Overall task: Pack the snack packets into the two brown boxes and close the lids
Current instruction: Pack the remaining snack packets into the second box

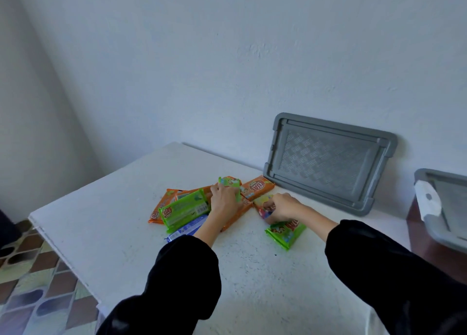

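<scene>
On the white table (101, 221), we are reaching with both hands into a loose pile of snack packets (182, 208), orange, green and blue. Our left hand (225, 199) is pinching a small green packet (228, 182) at the pile's far edge. Our right hand (285, 206) is curling its fingers around a yellow-and-red packet (262, 206). Another green packet (285, 233) is lying just beside that wrist. A grey lid (326, 163) is leaning against the wall behind.

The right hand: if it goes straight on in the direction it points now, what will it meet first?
The right hand already grips a yellow packet. Beyond it, the orange packet beside the grey lid probably comes first, though depth is hard to judge.
</scene>
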Available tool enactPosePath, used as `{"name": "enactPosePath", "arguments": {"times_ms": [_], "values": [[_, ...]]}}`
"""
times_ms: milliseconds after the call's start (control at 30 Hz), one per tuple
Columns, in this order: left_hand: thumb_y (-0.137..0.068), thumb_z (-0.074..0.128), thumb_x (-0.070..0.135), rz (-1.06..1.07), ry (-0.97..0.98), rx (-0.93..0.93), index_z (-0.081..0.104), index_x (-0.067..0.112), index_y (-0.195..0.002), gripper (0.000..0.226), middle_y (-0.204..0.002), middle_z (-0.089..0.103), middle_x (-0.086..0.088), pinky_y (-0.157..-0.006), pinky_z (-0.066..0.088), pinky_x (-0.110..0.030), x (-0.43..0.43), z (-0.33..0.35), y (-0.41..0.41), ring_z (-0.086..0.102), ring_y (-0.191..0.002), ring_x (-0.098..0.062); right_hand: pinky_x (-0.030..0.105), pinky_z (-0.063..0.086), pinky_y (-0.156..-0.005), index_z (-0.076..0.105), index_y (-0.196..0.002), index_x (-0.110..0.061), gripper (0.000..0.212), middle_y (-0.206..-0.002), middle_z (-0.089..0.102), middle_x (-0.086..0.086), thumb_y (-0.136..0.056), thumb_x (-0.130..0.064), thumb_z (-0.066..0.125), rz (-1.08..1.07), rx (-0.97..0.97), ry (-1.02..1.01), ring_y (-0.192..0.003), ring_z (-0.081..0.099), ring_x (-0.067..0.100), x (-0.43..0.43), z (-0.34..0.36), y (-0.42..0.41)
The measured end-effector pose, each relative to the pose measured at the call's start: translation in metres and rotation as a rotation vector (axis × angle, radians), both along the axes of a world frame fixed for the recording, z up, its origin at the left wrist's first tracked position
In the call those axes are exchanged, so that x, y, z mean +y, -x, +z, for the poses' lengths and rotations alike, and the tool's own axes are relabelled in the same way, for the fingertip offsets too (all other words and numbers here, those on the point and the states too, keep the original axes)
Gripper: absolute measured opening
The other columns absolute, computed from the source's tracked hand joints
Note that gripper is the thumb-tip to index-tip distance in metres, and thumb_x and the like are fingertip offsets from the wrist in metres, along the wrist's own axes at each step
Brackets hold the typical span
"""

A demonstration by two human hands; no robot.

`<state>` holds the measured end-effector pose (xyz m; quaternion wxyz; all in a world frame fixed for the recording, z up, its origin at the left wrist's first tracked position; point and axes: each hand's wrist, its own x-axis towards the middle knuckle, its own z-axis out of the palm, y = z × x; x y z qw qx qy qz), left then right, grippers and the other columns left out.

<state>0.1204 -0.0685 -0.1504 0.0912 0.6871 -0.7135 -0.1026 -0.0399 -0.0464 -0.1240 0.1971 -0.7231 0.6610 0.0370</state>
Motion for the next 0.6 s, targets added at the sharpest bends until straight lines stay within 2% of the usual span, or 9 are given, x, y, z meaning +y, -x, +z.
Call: {"name": "enactPosePath", "arguments": {"times_ms": [67, 133, 200, 267, 367, 467, 600], "values": [[-0.084, 0.062, 0.034, -0.068, -0.053, -0.069, 0.059, 0.021, -0.122, 0.04, -0.116, 0.06, -0.012, -0.099, 0.034, -0.037, -0.004, 0.008, -0.005, 0.047, -0.117, -0.031, 0.03, 0.046, -0.095, 0.054, -0.129, -0.02, 0.059, -0.134, 0.049, 0.01, -0.075, -0.028, 0.073, -0.003, 0.021, -0.036, -0.117, 0.053, 0.025, -0.001, 0.006, 0.003], [-0.081, 0.067, 0.035, -0.137, -0.124, -0.16, 0.056, 0.016, -0.124, 0.048, -0.12, 0.06, -0.009, -0.104, 0.032, -0.04, -0.007, 0.016, -0.008, 0.046, -0.121, -0.028, 0.03, 0.045, -0.096, 0.051, -0.131, -0.021, 0.062, -0.136, 0.045, 0.01, -0.074, -0.026, 0.074, 0.003, 0.049, -0.071, -0.12, 0.05, 0.025, 0.0, 0.01, 0.006], [-0.079, 0.068, 0.041, -0.149, -0.203, -0.179, 0.046, 0.014, -0.134, 0.065, -0.135, 0.049, -0.012, -0.11, 0.027, -0.043, -0.01, 0.019, -0.01, 0.036, -0.131, -0.03, 0.031, 0.043, -0.096, 0.049, -0.13, -0.019, 0.062, -0.136, 0.045, 0.009, -0.074, -0.03, 0.075, 0.007, 0.05, -0.083, -0.121, 0.048, 0.025, 0.0, 0.009, 0.008], [-0.079, 0.063, 0.052, -0.095, -0.227, -0.114, 0.031, 0.018, -0.143, 0.079, -0.146, 0.034, -0.017, -0.112, 0.024, -0.047, -0.015, 0.016, -0.01, 0.026, -0.137, -0.034, 0.033, 0.041, -0.098, 0.045, -0.132, -0.017, 0.068, -0.136, 0.046, 0.01, -0.074, -0.039, 0.073, 0.002, 0.035, -0.049, -0.124, 0.045, 0.026, 0.0, 0.005, 0.006], [-0.081, 0.057, 0.057, -0.024, -0.195, -0.068, 0.022, 0.024, -0.146, 0.081, -0.149, 0.027, -0.019, -0.109, 0.029, -0.047, -0.017, 0.006, -0.001, 0.022, -0.137, -0.037, 0.036, 0.042, -0.096, 0.038, -0.138, -0.017, 0.071, -0.136, 0.046, 0.014, -0.078, -0.044, 0.067, -0.012, 0.046, 0.057, -0.125, 0.044, 0.03, 0.003, -0.006, 0.003], [-0.08, 0.058, 0.058, 0.03, -0.155, -0.151, 0.023, 0.023, -0.145, 0.082, -0.146, 0.03, -0.018, -0.101, 0.038, -0.045, -0.014, 0.004, 0.009, 0.027, -0.134, -0.036, 0.033, 0.045, -0.084, 0.038, -0.138, -0.02, 0.065, -0.13, 0.053, 0.012, -0.082, -0.038, 0.063, -0.001, 0.07, 0.111, -0.119, 0.05, 0.03, 0.005, -0.013, 0.001], [-0.074, 0.066, 0.058, 0.027, -0.161, -0.125, 0.039, 0.024, -0.138, 0.078, -0.14, 0.042, -0.013, -0.096, 0.045, -0.044, -0.02, 0.011, 0.011, 0.037, -0.129, -0.034, 0.033, 0.045, -0.09, 0.039, -0.14, -0.024, 0.071, -0.136, 0.049, 0.01, -0.077, -0.029, 0.071, -0.036, 0.026, 0.147, -0.122, 0.05, 0.028, 0.004, -0.007, 0.001]]}}
